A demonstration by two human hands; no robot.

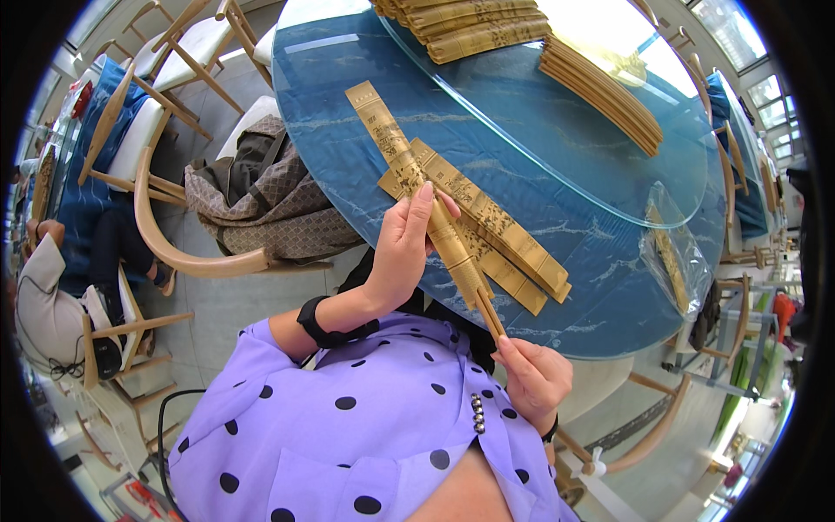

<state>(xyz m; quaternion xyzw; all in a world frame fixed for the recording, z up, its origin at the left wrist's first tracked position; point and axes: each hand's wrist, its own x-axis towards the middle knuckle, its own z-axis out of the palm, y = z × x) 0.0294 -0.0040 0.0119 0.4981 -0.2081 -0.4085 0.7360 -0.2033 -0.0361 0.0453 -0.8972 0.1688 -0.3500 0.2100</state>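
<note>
My left hand (403,246) pinches a long gold paper chopstick sleeve (380,122) with dark printed decoration, thumb on top. The sleeve slants from upper left down toward my body. From its lower end stick out thin brown chopsticks (489,315), part of their length inside the sleeve. The fingers of my right hand (534,378) are closed on the chopsticks' free ends, close to the table's near edge. Beneath and beside the held sleeve, several more gold sleeves (500,222) lie overlapping on the blue table; whether they are filled I cannot tell.
On the round glass turntable (513,117) are stacked gold sleeves (470,30) and a fanned row of them (600,91). A clear plastic bag (674,261) with gold sleeves lies right. A bag (270,196) fills the chair at left. Another person (56,287) sits far left.
</note>
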